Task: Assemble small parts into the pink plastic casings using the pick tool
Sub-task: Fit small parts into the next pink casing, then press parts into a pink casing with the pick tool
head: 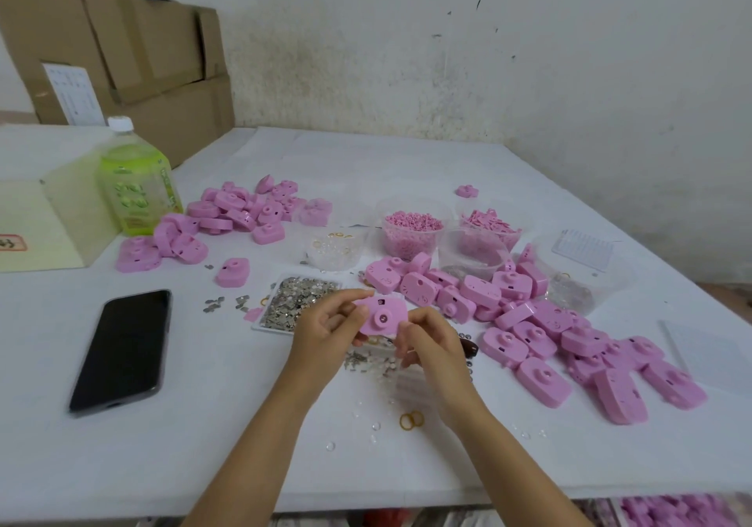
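A pink camera-shaped casing (381, 315) is held above the table's middle. My left hand (325, 327) grips its left side, thumb on top. My right hand (427, 343) pinches its right lower edge and also holds a thin stick-like pick (409, 350), mostly hidden by the fingers. Just behind the hands lies a tray of small silver parts (293, 298). More pink casings lie in a heap to the right (549, 335) and another heap at the back left (228, 217).
A black phone (124, 349) lies at the left. A green bottle (134, 180) and cardboard boxes (122, 50) stand at the back left. Clear tubs of pink bits (413, 231) stand behind. Yellow rings (412, 420) and clear beads lie near the front.
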